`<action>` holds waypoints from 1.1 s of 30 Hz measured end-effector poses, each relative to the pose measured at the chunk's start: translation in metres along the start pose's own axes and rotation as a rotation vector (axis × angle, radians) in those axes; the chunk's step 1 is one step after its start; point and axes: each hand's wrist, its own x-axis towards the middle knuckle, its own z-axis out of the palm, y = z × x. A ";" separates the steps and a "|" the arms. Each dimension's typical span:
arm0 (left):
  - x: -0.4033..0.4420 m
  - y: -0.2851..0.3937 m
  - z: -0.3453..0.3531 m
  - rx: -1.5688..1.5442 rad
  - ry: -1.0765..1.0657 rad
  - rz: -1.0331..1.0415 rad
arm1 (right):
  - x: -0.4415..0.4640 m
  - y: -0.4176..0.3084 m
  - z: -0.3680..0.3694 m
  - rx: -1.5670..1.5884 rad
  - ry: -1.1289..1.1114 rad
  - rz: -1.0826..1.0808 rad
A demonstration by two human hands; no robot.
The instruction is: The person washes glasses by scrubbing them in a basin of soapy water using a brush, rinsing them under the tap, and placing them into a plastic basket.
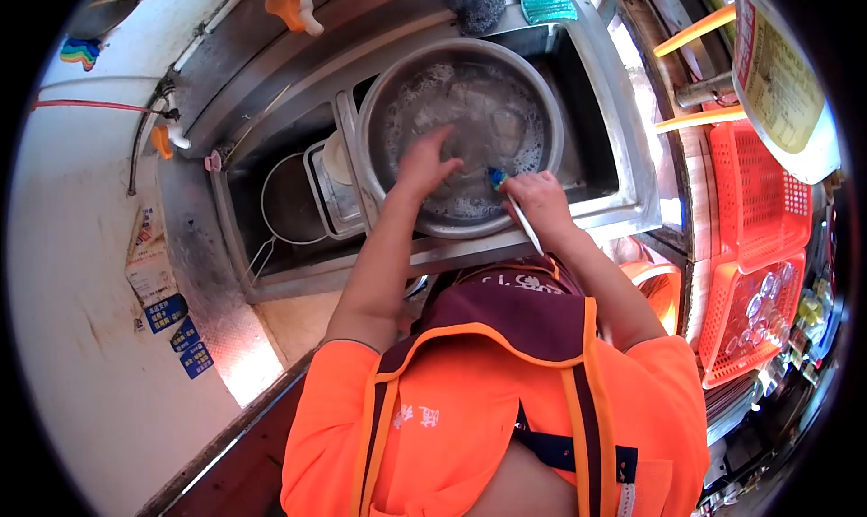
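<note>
"What do we have at the far left?"

"A round strainer (293,203) lies in the left sink compartment (249,181), and just beside it stands a rectangular metal container (340,203). Neither is in our hands."

"And our left hand (424,167)?"

"It reaches over the metal basin (557,129), thumb and fingers spread apart, fingertips at the foamy water (473,208). We can't see it gripping anything, though the water may hide something."

"Where does the basin sit?"

"In front of us, over the right sink compartment (591,147). There are pale shapes in the water, too blurred for us to name or count."

"What about our right hand (542,206)?"

"It's closed round a white-handled tool (526,229), its blue-green end slanting towards the left hand, over the water."

"So how far along are we?"

"Somewhere in the middle, we'd judge. The basin is filled, the suds are up and the tool is in our grip, so the setting-up looks done. How much is left we can't tell, because the foam covers what's below."

"Anything finished on the right?"

"Past the sink there are two red baskets (757,192), and the lower one holds clear, roundish things (761,307). Whether those belong to our work, we can't say."
</note>
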 end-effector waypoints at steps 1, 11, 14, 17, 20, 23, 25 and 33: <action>-0.003 0.007 -0.003 0.138 0.125 -0.008 | -0.001 0.002 0.000 0.014 -0.063 0.010; -0.011 0.029 0.011 0.174 -0.001 0.125 | -0.001 0.002 -0.019 0.064 -0.251 -0.065; -0.020 0.039 -0.018 0.043 0.045 -0.005 | -0.003 0.003 -0.020 0.078 -0.259 -0.084; -0.011 0.007 0.026 0.262 0.306 0.037 | -0.004 0.006 -0.019 0.084 -0.299 -0.107; -0.014 0.016 0.053 0.407 0.483 0.111 | -0.005 0.005 -0.013 0.096 -0.333 -0.114; -0.012 0.013 0.049 0.357 0.376 0.144 | -0.006 0.002 -0.017 0.110 -0.362 -0.165; -0.011 0.003 0.029 0.272 0.229 0.124 | -0.007 0.002 -0.017 0.096 -0.372 -0.178; -0.013 0.017 0.041 0.424 0.532 0.125 | -0.008 -0.005 -0.007 -0.002 -0.261 -0.098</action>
